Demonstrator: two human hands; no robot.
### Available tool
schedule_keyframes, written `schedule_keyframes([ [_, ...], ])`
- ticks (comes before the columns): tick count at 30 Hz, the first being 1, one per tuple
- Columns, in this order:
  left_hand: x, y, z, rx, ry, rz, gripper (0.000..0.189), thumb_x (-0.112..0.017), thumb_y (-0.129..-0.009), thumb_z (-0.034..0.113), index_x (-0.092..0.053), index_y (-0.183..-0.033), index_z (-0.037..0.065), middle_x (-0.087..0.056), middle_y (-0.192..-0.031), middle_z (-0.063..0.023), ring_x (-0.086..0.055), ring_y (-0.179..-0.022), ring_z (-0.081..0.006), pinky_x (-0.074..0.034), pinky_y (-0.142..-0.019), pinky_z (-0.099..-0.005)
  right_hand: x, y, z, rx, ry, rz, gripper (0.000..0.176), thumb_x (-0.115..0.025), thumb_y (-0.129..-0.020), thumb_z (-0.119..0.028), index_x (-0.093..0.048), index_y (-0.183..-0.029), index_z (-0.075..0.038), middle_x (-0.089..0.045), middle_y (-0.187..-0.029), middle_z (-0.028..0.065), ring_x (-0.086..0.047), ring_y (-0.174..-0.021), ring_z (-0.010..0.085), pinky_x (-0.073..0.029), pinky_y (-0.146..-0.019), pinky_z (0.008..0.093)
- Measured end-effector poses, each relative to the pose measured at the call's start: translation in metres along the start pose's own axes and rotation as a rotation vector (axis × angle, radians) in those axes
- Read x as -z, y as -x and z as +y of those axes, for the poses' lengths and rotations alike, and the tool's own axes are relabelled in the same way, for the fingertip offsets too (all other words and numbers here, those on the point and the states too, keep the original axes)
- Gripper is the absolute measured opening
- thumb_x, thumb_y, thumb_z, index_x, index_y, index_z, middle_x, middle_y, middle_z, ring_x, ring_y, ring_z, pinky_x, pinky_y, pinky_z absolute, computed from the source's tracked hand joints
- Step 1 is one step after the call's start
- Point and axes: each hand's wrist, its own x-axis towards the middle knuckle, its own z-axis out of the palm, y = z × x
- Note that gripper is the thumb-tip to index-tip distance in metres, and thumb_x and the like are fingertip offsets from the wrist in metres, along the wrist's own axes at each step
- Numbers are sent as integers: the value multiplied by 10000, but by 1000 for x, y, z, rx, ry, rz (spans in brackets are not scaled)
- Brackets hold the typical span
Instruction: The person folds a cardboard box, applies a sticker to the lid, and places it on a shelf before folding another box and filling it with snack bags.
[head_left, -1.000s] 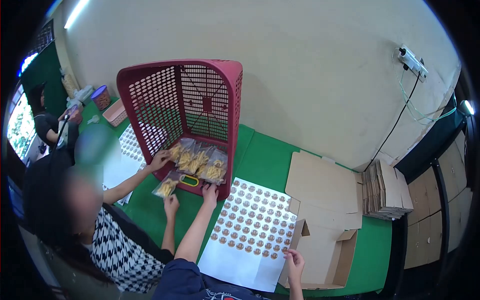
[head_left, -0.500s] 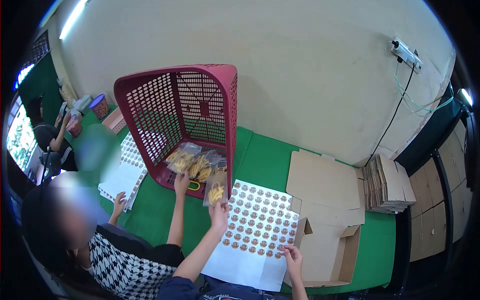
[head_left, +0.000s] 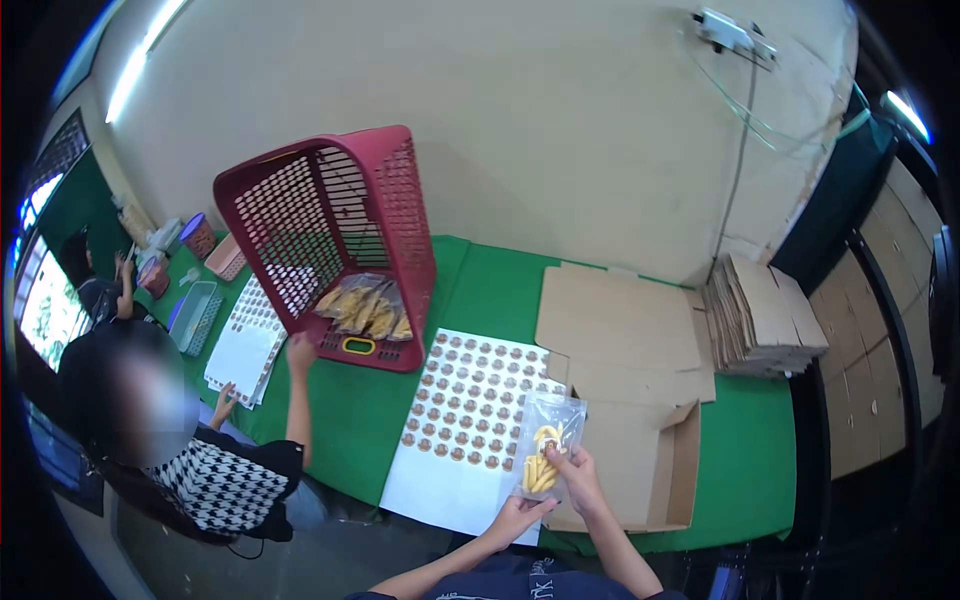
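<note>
A clear plastic bag of yellow stick-shaped snacks point(head_left: 543, 475) is upright in front of me, over the right edge of the sticker sheet. My left hand point(head_left: 517, 522) pinches its bottom edge. My right hand point(head_left: 578, 478) is closed at the bag's right side, its thumb against a small round sticker point(head_left: 550, 446) on the front. Beneath lies the white sheet point(head_left: 440, 492) with rows of round brown stickers; a gap shows in its right-hand part. The fingers behind the bag are hidden.
A red plastic basket point(head_left: 397, 190) on its side holds several snack bags point(head_left: 362, 305). An open cardboard box point(head_left: 620, 470) lies at right, near stacked flat cartons point(head_left: 755, 315). Left, a co-worker's hand point(head_left: 300, 352) is by the basket, near another sticker sheet point(head_left: 240, 350).
My left hand has brought the snack bag from the basket to my right hand, which has left the sheet and now touches the bag. The co-worker's hand has moved out of the basket.
</note>
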Motion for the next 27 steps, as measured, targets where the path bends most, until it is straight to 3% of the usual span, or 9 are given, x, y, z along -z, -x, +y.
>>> schedule_keyframes([
  [3, -12, 1, -2, 77, 7, 17, 495, -563, -831, 134, -321, -1250, 26, -442, -1183, -99, -481, -1055, -171, -457, -826, -298, 30, 19, -9, 45, 14, 19, 275, -595, -822, -133, -527, -1035, 28, -607, -928, 61, -565, -840, 101, -452, -763, 247],
  [4, -17, 1, 1, 19, 54, 106, 460, -559, -832, 160, -357, -1222, 19, -467, -1138, -88, -490, -1029, -158, -452, -794, -265, 38, 27, -12, 57, 7, 10, 272, -594, -823, -136, -528, -1032, 27, -607, -923, 61, -563, -840, 99, -454, -756, 247],
  [6, -11, -10, -2, -133, -145, 14, 360, -539, -848, 186, -429, -1150, 22, -509, -1065, -69, -499, -984, -112, -436, -767, -230, 48, 42, -15, 80, -9, -17, 267, -593, -826, -141, -530, -1026, 24, -606, -913, 61, -560, -841, 96, -458, -742, 246],
  [9, -26, -26, -7, -286, -383, 84, 194, -589, -827, 196, -552, -887, 15, -535, -698, 24, -460, -594, -20, -358, -509, -193, 60, 56, -11, 59, 107, -85, 275, -592, -829, -154, -530, -1028, 25, -602, -903, 56, -554, -845, 90, -460, -728, 241],
  [13, -68, -24, 12, -429, -544, 216, 220, -598, -823, 181, -549, -709, 0, -478, -502, 19, -390, -479, -11, -310, -415, -217, 70, 68, -10, 71, 52, -65, 267, -589, -834, -166, -540, -1012, 28, -595, -894, 44, -546, -844, 84, -456, -727, 236],
  [21, -104, -11, 17, -477, -526, 255, 260, -598, -827, 199, -552, -709, -28, -514, -533, -12, -421, -504, -26, -328, -429, -217, 94, 87, -23, 123, 103, -129, 225, -570, -844, -154, -552, -982, 23, -591, -879, 34, -543, -828, 83, -446, -737, 231],
  [27, -84, -22, 3, -428, -583, 234, 293, -598, -827, 216, -532, -670, -22, -514, -512, -21, -423, -488, -29, -332, -420, -226, 102, 82, -7, 43, -40, -119, 209, -555, -852, -162, -557, -972, 10, -589, -883, 40, -539, -832, 84, -446, -703, 234],
])
